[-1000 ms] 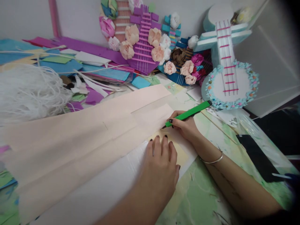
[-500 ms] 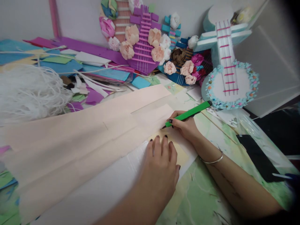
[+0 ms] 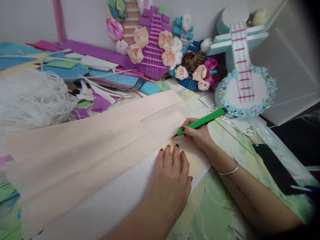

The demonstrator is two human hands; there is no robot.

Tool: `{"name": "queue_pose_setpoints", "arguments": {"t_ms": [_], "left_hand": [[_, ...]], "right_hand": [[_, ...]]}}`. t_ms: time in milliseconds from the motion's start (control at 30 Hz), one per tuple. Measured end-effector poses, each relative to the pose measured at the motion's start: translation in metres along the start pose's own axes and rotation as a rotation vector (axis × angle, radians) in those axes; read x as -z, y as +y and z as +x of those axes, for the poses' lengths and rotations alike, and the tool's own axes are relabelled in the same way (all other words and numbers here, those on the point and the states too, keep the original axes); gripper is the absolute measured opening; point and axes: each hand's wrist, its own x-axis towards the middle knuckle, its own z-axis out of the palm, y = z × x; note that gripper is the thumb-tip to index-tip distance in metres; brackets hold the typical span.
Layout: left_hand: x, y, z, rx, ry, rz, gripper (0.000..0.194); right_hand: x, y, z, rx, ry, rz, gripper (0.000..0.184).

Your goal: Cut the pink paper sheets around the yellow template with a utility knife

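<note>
Between the fingers of my right hand (image 3: 198, 135) is a green pen (image 3: 202, 121) with a dark tip and dark end cap. The tip rests at or just above the edge of a pale peach sheet (image 3: 82, 153); contact is too fine to make out. My left hand (image 3: 172, 175) lies palm down with its fingers stretched out, just below the pen tip. Under it are a white sheet (image 3: 100, 203) and a yellowish piece of paper (image 3: 193, 160). The peach sheet spreads across the table in layered, creased strips.
Tangled white cord (image 3: 37, 100) and coloured paper scraps (image 3: 100, 101) lie at the left. Behind stand a purple paper guitar (image 3: 153, 50) with paper flowers and a pale blue and white one (image 3: 246, 73). A black flat piece (image 3: 277, 168) and a thin stick (image 3: 233, 136) are at the right.
The pen and my right hand have shifted very slightly to the right. My left hand keeps its place on the paper.
</note>
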Motion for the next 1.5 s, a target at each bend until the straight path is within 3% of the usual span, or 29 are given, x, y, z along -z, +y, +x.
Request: {"name": "queue_pose_setpoints", "arguments": {"t_ms": [367, 1500], "left_hand": [[0.0017, 0.0004, -0.0005, 0.004, -0.038, -0.015, 0.054], [0.0017, 0.0, -0.0008, -0.001, -0.04, -0.014, 0.053]], "right_hand": [[0.0033, 0.0019, 0.0016, 0.01, -0.003, 0.0, 0.014], [0.0029, 0.0039, 0.0021, 0.014, 0.036, 0.001, 0.01]]}}
